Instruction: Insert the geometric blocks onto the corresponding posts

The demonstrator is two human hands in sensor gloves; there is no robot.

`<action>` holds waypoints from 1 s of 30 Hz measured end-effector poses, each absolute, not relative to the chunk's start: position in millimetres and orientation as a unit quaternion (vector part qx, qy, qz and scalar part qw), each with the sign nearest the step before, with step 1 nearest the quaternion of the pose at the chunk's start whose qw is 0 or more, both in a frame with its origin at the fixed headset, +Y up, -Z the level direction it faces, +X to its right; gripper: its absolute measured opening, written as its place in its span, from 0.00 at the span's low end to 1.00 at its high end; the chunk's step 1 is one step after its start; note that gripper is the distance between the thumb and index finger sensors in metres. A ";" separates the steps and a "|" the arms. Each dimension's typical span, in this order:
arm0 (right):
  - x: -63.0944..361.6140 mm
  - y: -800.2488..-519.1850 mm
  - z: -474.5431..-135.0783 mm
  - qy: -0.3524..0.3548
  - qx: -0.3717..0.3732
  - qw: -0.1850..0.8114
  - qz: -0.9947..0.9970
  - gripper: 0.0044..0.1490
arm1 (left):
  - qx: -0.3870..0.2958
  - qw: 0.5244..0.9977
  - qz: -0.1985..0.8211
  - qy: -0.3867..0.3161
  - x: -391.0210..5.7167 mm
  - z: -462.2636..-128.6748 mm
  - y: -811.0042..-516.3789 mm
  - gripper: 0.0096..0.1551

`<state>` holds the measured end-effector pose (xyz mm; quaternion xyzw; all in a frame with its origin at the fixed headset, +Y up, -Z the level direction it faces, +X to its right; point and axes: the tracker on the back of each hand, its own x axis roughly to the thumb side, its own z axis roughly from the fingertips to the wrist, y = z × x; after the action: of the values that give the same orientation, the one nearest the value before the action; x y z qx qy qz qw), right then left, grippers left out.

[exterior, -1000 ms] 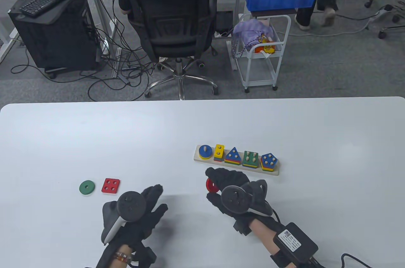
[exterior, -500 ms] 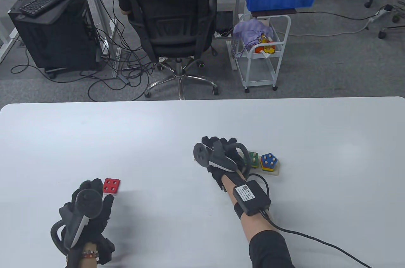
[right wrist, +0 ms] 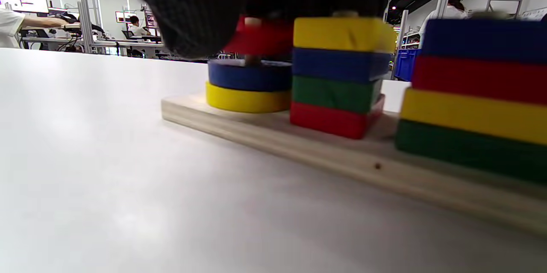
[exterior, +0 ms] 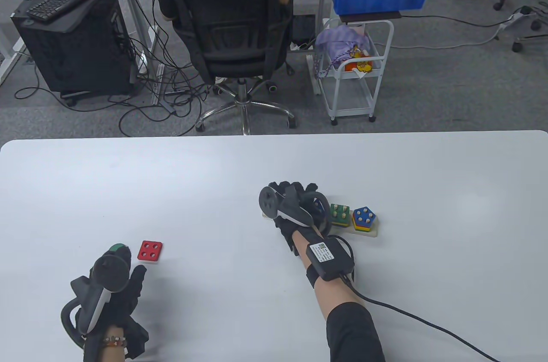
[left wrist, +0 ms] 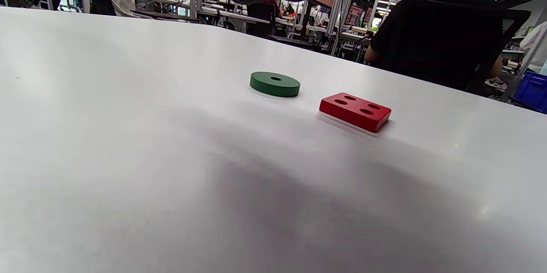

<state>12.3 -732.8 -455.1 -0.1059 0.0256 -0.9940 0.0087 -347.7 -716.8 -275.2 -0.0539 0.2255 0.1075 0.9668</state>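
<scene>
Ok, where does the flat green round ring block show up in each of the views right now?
Table view: the flat green round ring block peeks out at lower left, mostly hidden under the left hand.
Left wrist view: centre, lying flat on the white table.
Right wrist view: not in it.
Shared landmark: the red square four-hole block just right of the ring in the table and left wrist views.

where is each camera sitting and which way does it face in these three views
Table view: high above, looking down at the white table and office beyond; both gloved hands and forearms show.
Left wrist view: low over the table, facing the green ring and red square block; left hand fingertips at top.
Right wrist view: low, facing the wooden post board; right hand lowers a red ring over the blue one.
Shared: table and left wrist views both show the red square block.
</scene>
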 end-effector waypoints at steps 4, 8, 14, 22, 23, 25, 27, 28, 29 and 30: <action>25.8 -725.3 -440.8 0.038 -0.125 0.002 -0.991 0.40 | -0.056 0.967 0.111 0.222 -346.9 -275.8 -716.9 0.40; 44.7 -716.1 -416.7 0.048 -0.150 0.004 -0.988 0.38 | -0.059 0.969 0.108 0.216 -344.8 -276.2 -718.5 0.40; 92.1 -705.7 -349.2 0.052 -0.190 -0.036 -0.980 0.37 | -0.092 0.972 0.108 0.188 -334.7 -278.9 -727.2 0.39; 142.6 -713.8 -274.8 0.034 -0.180 -0.091 -0.979 0.36 | -0.096 0.972 0.126 0.175 -333.6 -280.3 -726.3 0.42; 146.1 -717.3 -270.5 0.042 -0.176 -0.111 -0.977 0.36 | -0.097 0.972 0.128 0.174 -333.5 -280.3 -725.7 0.43; 148.8 -723.2 -266.9 0.034 -0.181 -0.116 -0.976 0.34 | -0.098 0.973 0.138 0.159 -329.8 -280.4 -723.4 0.41; 151.1 -720.3 -265.7 0.015 -0.183 -0.073 -0.980 0.35 | -0.095 0.975 0.136 0.151 -324.7 -281.6 -721.6 0.40; 152.0 -718.6 -264.8 0.033 -0.184 -0.074 -0.980 0.35 | -0.094 0.975 0.132 0.149 -322.4 -283.8 -722.1 0.41; 151.7 -717.8 -264.1 0.041 -0.188 -0.084 -0.978 0.35 | -0.099 0.975 0.129 0.151 -321.9 -286.4 -722.8 0.41; 151.0 -717.8 -263.6 0.036 -0.192 -0.089 -0.977 0.34 | -0.111 0.973 0.125 0.158 -321.7 -290.9 -723.8 0.42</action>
<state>151.0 -717.8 -263.6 -0.1919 0.0356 -0.9767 -0.0893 -321.7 -723.8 -290.9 -0.1114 0.1583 0.1251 0.9731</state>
